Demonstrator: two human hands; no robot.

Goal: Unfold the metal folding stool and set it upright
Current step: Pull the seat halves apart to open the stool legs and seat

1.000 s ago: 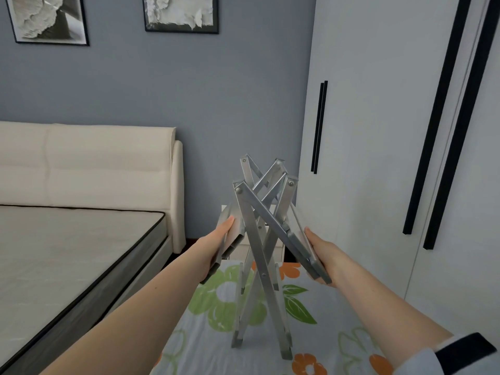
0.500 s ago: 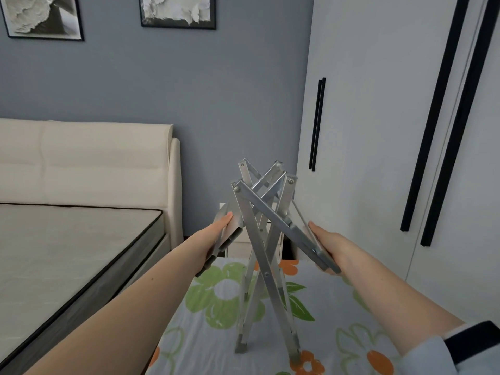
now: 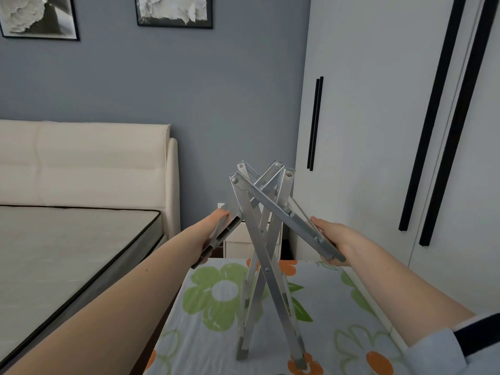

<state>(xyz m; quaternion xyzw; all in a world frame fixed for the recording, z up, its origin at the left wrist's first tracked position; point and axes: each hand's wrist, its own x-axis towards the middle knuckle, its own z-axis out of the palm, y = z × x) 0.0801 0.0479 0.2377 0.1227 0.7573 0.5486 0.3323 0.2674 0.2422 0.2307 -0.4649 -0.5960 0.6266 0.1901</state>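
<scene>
Stool: metal folding stool (image 3: 266, 255) stands on its feet on the flower-print cloth (image 3: 216, 315), crossed legs still steep and close together – only partly opened.
Seat halves: two panels hang down and outward from the top hinges like a tent, one to each side.
Left hand: your left hand (image 3: 213, 234) holds the left panel along its outer face, fingers laid along it; whether they wrap the edge is hard to tell from here.
Right hand: your right hand (image 3: 331, 240) grips the lower end of the right panel, thumb on top, fingers underneath.
Change: over the last second the right panel has swung further out and up – its low end now sits wider from the legs. Left panel has lifted a little too. The feet have barely shifted.
Meaning: the unfold is underway, not done. The seat is not flat and the legs are not spread, so the stool would not take weight yet.
Next: probably keep drawing both panels apart and up until they meet level.
Risk: narrow stance on soft cloth – it could tip if you let go now.
Surroundings: bed (image 3: 67, 247) to the left, white wardrobe (image 3: 378, 131) to the right.
</scene>
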